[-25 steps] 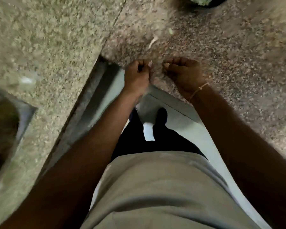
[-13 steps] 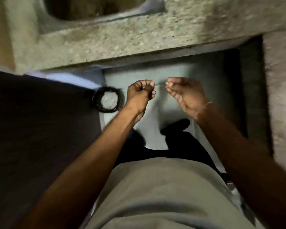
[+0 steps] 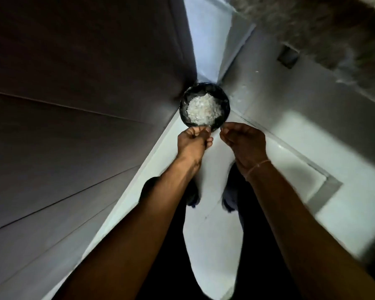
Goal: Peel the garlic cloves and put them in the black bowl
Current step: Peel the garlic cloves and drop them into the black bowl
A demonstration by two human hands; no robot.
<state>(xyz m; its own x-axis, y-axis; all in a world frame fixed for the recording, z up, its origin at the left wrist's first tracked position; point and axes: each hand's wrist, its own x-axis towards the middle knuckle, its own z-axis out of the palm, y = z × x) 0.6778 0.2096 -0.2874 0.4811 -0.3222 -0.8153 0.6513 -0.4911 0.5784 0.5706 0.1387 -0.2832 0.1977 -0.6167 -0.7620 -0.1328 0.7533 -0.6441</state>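
Head view: the round black container [image 3: 204, 107], with no long axis and its mouth facing up at the camera, sits on the pale floor [image 3: 214, 245] holding white peelings [image 3: 204, 111], just beyond the left hand [image 3: 193, 141] and right hand [image 3: 246, 141], both with curled fingers whose contents I cannot tell.

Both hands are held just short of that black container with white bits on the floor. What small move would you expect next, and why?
Probably a short reach forward, so the hands are over the black container, then letting go. The left hand has its fingers curled at the container's near rim, apparently pinching something too small to make out; the right hand is just beside it. The pale scraps already heaped inside suggest that peelings get dropped here.
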